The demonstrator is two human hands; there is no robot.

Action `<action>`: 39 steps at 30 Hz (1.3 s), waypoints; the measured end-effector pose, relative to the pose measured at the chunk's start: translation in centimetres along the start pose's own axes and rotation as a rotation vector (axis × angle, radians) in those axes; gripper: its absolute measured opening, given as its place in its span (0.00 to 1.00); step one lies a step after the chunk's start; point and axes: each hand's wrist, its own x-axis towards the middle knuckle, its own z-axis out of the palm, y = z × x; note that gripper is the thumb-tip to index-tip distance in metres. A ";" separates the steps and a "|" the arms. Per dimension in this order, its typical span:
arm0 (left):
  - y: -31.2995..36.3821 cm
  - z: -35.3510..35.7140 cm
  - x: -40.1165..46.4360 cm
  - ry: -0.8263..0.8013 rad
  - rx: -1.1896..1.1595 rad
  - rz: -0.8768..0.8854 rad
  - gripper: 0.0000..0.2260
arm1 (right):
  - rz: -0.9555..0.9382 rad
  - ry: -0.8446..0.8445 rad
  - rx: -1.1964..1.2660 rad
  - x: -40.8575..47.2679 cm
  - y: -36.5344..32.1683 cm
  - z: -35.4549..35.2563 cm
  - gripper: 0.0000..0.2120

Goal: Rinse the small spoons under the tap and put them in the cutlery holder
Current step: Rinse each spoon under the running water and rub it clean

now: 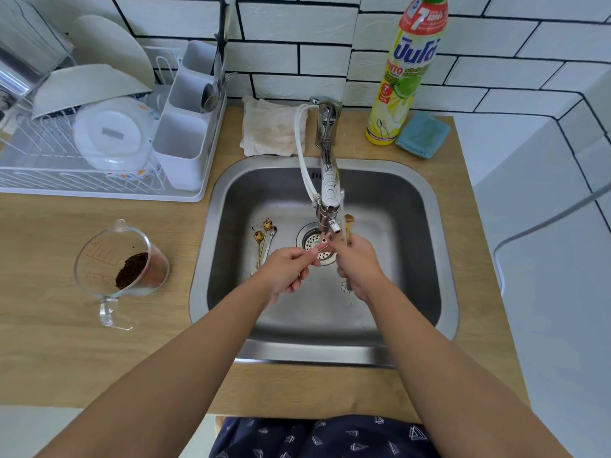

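Both my hands are over the steel sink (426, 206), just under the tap (328, 193). My left hand (287, 267) pinches a thin rose-gold spoon (322, 247) whose tip points at the spout. My right hand (358, 267) grips several spoons; a gold bowl (348, 223) sticks up above the fist and a handle end pokes out below. Three small gold and silver spoons (263, 241) lie on the sink floor left of the drain (314, 241). The white cutlery holder (185, 127) stands on the dish rack, with a large spoon in its back compartment.
A glass measuring jug (122, 262) with dark grounds stands on the wooden counter left of the sink. The dish rack (82, 180) holds bowls and plates. Behind the sink lie a folded cloth (271, 127), a dish soap bottle (401, 77) and a blue sponge (423, 135).
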 end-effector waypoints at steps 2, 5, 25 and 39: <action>0.4 1.0 0.9 0.045 -0.125 0.020 0.10 | -0.017 0.172 0.137 0.2 -0.5 -0.8 0.10; 1.4 3.2 1.9 -0.003 -0.358 0.046 0.03 | -0.013 0.265 0.262 0.3 -0.9 -1.9 0.11; 2.4 3.2 2.1 -0.025 -0.184 -0.035 0.10 | -0.004 0.155 0.300 0.2 -0.4 -2.3 0.09; 1.1 1.6 -0.6 -0.044 0.013 0.030 0.14 | 0.062 -0.100 0.124 -0.4 1.0 0.5 0.15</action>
